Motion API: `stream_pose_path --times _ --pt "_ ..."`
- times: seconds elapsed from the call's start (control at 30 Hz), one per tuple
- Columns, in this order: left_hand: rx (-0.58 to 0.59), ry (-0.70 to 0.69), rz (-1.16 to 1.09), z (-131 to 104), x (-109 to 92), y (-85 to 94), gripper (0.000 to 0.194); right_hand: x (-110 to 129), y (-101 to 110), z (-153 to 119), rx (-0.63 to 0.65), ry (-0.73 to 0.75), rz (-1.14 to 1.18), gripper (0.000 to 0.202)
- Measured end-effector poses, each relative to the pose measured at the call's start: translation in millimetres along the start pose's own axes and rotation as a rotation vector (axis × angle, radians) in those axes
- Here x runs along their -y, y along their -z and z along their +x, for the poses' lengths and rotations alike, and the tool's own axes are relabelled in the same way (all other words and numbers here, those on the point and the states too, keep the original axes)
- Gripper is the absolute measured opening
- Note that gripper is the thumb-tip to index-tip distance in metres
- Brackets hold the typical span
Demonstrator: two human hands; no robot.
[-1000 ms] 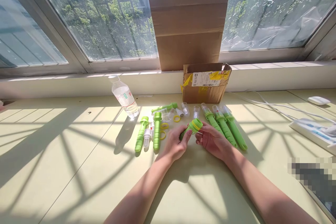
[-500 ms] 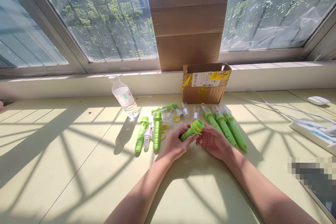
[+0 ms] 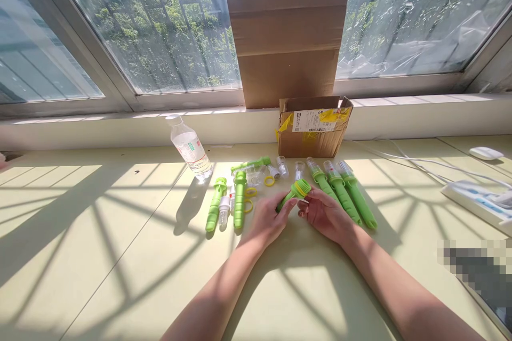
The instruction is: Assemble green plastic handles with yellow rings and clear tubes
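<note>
My left hand (image 3: 269, 218) is wrapped round a green tube (image 3: 294, 194) whose threaded end points up and right, with a yellow ring near its neck. My right hand (image 3: 325, 215) is at the threaded end, fingers bent, and whether they grip the tube is unclear. Left of my hands lie two green tubes, one outer (image 3: 216, 206) and one inner (image 3: 239, 201), with a clear cap (image 3: 224, 212) between them. Yellow rings (image 3: 269, 180) and clear caps (image 3: 282, 167) lie behind. Several green tubes with clear caps (image 3: 352, 197) rest to the right.
A water bottle (image 3: 191, 150) stands at the back left. An open cardboard box (image 3: 312, 133) stands behind the parts. On the right are a power strip (image 3: 476, 203), cables, a white case (image 3: 485, 153) and a pixelated dark object (image 3: 484, 277).
The green tube in my left hand has tilted, so its open mouth no longer faces the camera as much. My right hand has barely moved.
</note>
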State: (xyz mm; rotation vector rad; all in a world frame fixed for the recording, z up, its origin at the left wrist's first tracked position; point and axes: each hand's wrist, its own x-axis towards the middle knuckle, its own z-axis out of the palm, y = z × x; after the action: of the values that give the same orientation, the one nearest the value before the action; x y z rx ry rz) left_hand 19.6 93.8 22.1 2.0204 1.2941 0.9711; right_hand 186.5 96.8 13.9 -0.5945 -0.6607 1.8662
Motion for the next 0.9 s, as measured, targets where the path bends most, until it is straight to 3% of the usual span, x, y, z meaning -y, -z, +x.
stream_pose_path --times 0.17,0.3,0.63,0.8,0.9 --pt "-0.056 0.060 0.154 -0.1 -0.1 -1.4 0.036 -0.1 -0.7 0.5 -0.037 0.000 0.024 0.010" --pt "-0.034 0.047 0.169 -0.1 -1.6 -1.8 0.037 0.0 -1.8 0.2 -0.038 0.005 0.029 0.013" --pt "0.023 0.026 0.043 -0.8 -1.4 1.9 0.042 0.4 -3.0 -3.0 0.029 -0.009 -0.048 0.012" --pt "-0.009 0.037 -0.036 -2.7 -3.9 -0.1 0.028 0.3 -2.3 -1.8 0.044 -0.014 -0.074 0.014" --pt "-0.020 0.071 -0.060 -3.4 -3.4 -1.9 0.028 0.4 -1.4 -1.6 0.049 -0.016 -0.060 0.013"
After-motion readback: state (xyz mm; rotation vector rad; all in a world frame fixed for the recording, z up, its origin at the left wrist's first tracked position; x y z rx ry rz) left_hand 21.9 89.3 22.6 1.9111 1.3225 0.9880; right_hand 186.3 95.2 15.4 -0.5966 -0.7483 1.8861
